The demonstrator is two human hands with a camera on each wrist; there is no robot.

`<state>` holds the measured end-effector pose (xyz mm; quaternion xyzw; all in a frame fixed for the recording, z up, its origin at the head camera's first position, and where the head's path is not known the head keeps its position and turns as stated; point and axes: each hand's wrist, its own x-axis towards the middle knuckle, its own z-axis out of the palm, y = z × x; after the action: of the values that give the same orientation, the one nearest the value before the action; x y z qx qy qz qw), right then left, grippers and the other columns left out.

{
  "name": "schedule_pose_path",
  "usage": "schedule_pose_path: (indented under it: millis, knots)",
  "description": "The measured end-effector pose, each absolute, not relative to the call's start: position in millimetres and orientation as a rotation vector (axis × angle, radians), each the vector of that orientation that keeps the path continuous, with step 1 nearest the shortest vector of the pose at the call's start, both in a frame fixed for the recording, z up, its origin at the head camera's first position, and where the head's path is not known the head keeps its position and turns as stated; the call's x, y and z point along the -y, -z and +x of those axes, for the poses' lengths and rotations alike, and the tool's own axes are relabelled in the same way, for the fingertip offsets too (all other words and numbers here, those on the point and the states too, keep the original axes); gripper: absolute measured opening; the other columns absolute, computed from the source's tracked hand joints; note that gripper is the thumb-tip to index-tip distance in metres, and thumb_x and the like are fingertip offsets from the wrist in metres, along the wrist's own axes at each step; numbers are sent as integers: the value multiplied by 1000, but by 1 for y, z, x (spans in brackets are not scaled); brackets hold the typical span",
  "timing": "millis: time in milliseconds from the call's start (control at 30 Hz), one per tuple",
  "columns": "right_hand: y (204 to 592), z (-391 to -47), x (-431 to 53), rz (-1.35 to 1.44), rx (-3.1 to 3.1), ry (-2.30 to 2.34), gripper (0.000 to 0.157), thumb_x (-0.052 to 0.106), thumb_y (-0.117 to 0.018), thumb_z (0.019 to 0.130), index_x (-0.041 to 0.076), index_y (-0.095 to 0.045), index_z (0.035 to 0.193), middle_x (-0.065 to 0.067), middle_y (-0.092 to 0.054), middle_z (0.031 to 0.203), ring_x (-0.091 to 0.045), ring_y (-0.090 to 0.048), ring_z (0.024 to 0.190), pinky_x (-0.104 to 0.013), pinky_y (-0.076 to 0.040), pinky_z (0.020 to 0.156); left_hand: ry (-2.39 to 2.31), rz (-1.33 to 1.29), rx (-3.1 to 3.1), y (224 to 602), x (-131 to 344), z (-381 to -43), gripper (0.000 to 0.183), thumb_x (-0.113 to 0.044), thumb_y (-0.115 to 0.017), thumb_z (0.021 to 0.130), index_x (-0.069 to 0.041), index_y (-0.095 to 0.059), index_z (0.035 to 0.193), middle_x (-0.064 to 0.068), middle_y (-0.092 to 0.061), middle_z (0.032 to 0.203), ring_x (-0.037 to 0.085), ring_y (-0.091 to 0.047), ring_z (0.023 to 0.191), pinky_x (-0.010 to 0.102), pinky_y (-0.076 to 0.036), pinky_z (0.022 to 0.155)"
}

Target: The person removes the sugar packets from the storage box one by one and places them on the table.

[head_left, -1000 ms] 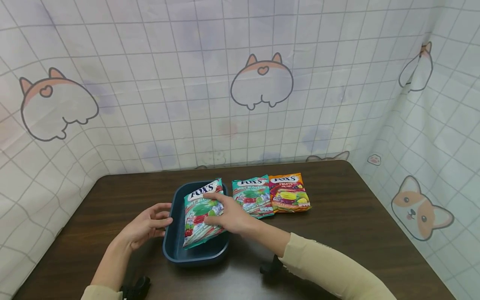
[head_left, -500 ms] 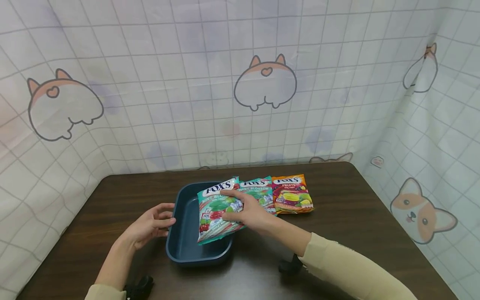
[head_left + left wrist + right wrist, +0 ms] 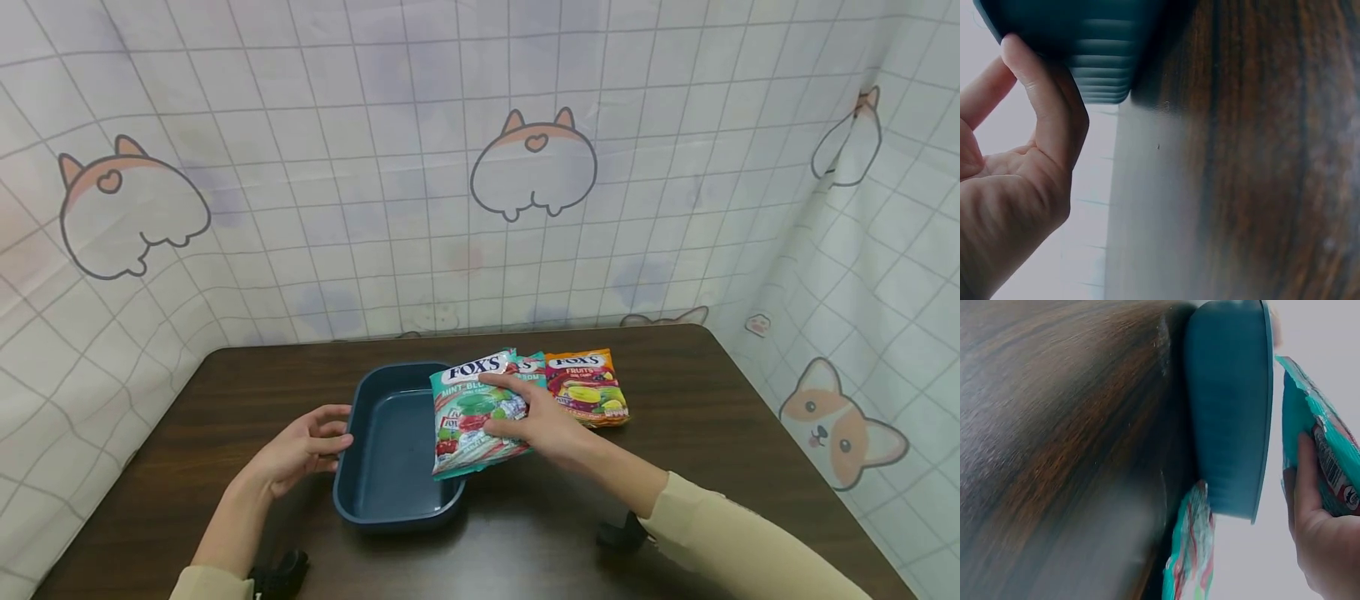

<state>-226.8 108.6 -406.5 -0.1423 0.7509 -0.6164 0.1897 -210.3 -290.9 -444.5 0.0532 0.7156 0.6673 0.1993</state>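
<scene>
A teal FOX'S Mint Blossom candy bag [image 3: 459, 421] is gripped in my right hand [image 3: 555, 433], its thumb and fingers spread over the right side of the bag. The bag tilts above the right rim of a dark blue plastic bin [image 3: 397, 467]. In the right wrist view the bag's underside [image 3: 1329, 456] shows, raised above the bin's wall. My left hand [image 3: 300, 450] holds the bin's left rim between thumb and fingers, seen close up in the left wrist view at the rim [image 3: 1060, 37]. A second teal candy bag [image 3: 534, 367] lies mostly hidden behind the held one.
An orange and purple FOX'S Fruits candy bag [image 3: 585, 390] lies to the right of the teal bags. The dark wooden table [image 3: 712, 433] ends at a back edge before a white grid-patterned cloth [image 3: 375, 250]. A black wrist device [image 3: 285, 575] sits on each forearm.
My right hand has carried the teal bag rightward, from over the bin to its right rim, and it now covers more of the second teal bag. The left hand has stayed at the rim.
</scene>
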Motion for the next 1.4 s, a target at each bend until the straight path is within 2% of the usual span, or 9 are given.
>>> schedule_pose_path:
  millis: [200,633,867,1400]
  knots:
    - [405,-227,-124,-362,-2098,1776,65,27,-79,92,33,-52,151,-15,-39,151,-32,-54,119,-36,-55,88,-1870,141,-1991,446,291,-211,67,-12,-66,102,3,-26,153,5,-65,114,16,-64,84,36,-56,79]
    - [406,-235,-153,-327,-2057,1925,66,13,-76,93,20,-50,153,-20,-35,149,-30,-63,104,-32,-57,83,-1867,123,-2000,445,291,-211,68,-13,-67,102,3,-26,153,6,-64,113,16,-63,83,35,-57,76]
    - [405,-239,-169,-275,-2067,1951,68,10,-75,92,18,-48,154,-21,-31,150,-31,-63,104,-31,-57,83,-1865,130,-2010,445,291,-211,67,-12,-66,102,3,-27,153,7,-63,112,17,-63,84,35,-57,76]
    - [411,-249,-211,-255,-2004,2027,67,8,-71,96,13,-42,157,-26,-39,145,-23,-66,99,-31,-57,84,-1871,137,-2011,444,290,-210,65,-11,-66,101,2,-29,153,7,-62,115,17,-62,87,34,-57,77]
